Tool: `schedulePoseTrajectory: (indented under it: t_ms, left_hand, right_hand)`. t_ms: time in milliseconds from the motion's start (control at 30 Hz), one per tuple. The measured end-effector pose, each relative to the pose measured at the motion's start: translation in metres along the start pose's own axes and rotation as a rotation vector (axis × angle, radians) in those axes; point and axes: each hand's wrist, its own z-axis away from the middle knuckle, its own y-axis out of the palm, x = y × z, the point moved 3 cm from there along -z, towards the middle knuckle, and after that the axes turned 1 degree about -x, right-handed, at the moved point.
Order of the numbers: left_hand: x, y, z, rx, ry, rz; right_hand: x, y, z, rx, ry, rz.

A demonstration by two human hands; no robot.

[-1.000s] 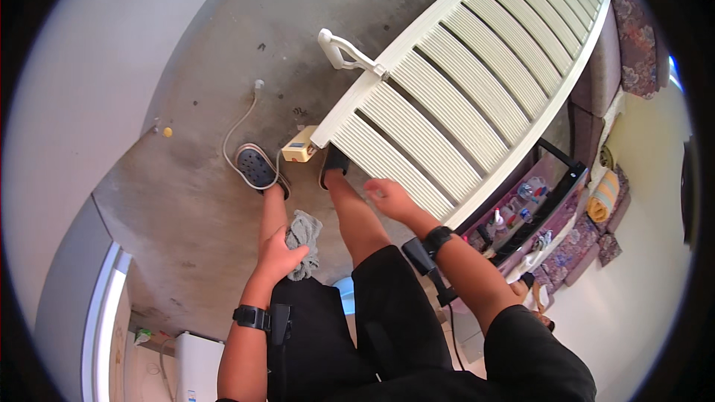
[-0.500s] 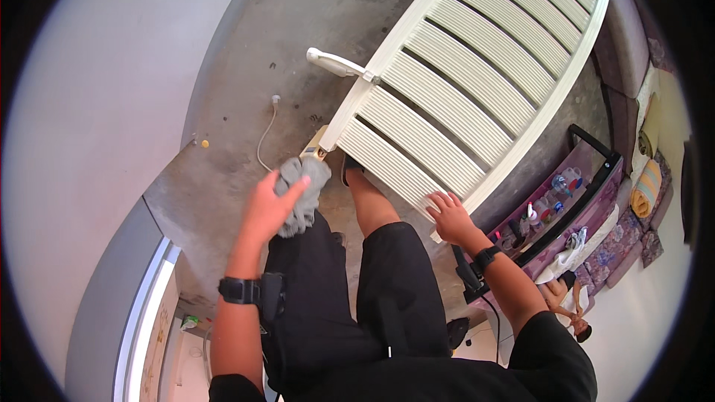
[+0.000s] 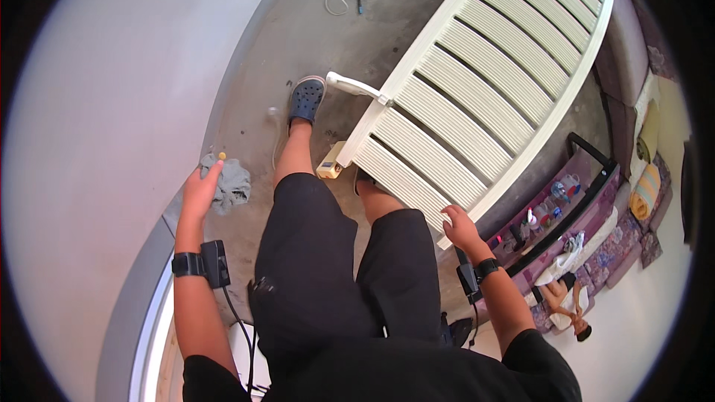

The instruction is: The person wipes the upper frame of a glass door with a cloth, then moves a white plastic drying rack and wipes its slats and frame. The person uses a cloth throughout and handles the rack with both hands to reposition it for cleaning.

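Observation:
My left hand is closed on a grey cloth, which hangs bunched beside my left leg, above the floor. The thumb points up along the cloth and some fingers are hidden. My right hand is at the near right corner of a long white slatted panel with ribbed slats. Its fingers are partly bent and apart, with the tips at the panel's edge. A white curved handle sticks out from the panel's left rail. Each wrist wears a black strap with a small device.
A small yellowish box lies by the panel's near left corner, close to my dark blue clog. A cable lies on the concrete floor. To the right stand a black-framed low table with bottles and a sofa with a person.
My left hand has swung left with the grey cloth, away from the yellowish box. My left leg has stepped forward and left. My right hand has drawn back slightly to the panel's corner.

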Motion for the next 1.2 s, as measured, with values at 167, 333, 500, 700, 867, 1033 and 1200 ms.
schedulePoseTrajectory:
  t_ms: [167,333,500,700,867,1033,1200]
  left_hand:
    - [-0.050,0.001,-0.058,-0.113,0.168,-0.319]
    - [-0.083,0.063,-0.067,0.179,0.371,-0.026]
    - [-0.076,0.152,-0.048,0.747,0.421,0.167]
    - [-0.053,0.210,-0.024,0.910,0.481,0.293]
    - [-0.045,0.214,-0.043,0.762,0.444,0.237]
    - [-0.050,0.218,-0.051,0.072,0.511,0.451]
    - [-0.049,0.264,-0.059,0.054,0.418,0.571]
  right_hand:
    - [0.050,-0.019,-0.020,-0.153,0.229,-0.323]
    - [0.151,-0.026,-0.104,0.001,0.151,-0.395]
    - [0.220,0.008,-0.173,0.107,-0.023,-0.820]
    - [0.218,0.060,-0.188,0.194,0.013,-0.557]
    - [0.230,0.045,-0.195,0.036,0.038,-0.545]
    - [0.234,0.018,-0.225,-0.106,-0.060,-0.635]
    - [0.204,0.011,-0.242,-0.125,-0.133,-0.610]
